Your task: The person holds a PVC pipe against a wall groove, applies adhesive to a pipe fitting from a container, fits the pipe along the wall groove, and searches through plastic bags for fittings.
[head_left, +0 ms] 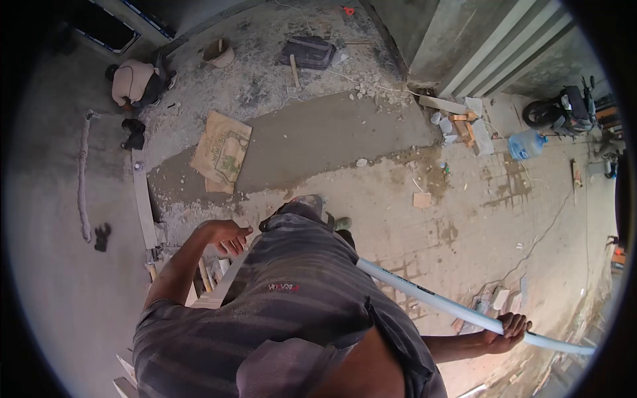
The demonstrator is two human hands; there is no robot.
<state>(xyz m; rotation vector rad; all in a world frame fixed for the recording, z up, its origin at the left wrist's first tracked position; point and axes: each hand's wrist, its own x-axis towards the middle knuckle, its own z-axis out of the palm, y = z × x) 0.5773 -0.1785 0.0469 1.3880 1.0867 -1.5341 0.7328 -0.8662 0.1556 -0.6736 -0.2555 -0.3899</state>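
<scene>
My right hand [508,333] is wrapped round a long white pipe [428,296], held out to my right side. One end of the pipe passes behind my shirt at the waist, and the other runs off toward the lower right. Dark printing shows along its side. My left hand [229,237] hangs at my left, fingers loosely bent and apart, holding nothing. Beneath it are several wooden pieces [207,275], partly hidden by my arm and body.
A paper sack [222,151] lies on a smooth grey strip of wet-looking mortar [298,136]. Beyond are a bucket [218,53] and a dark bag [307,52]. A person [136,83] crouches far left. A water jug [527,144], bricks [464,128] and a motorcycle [564,111] are right.
</scene>
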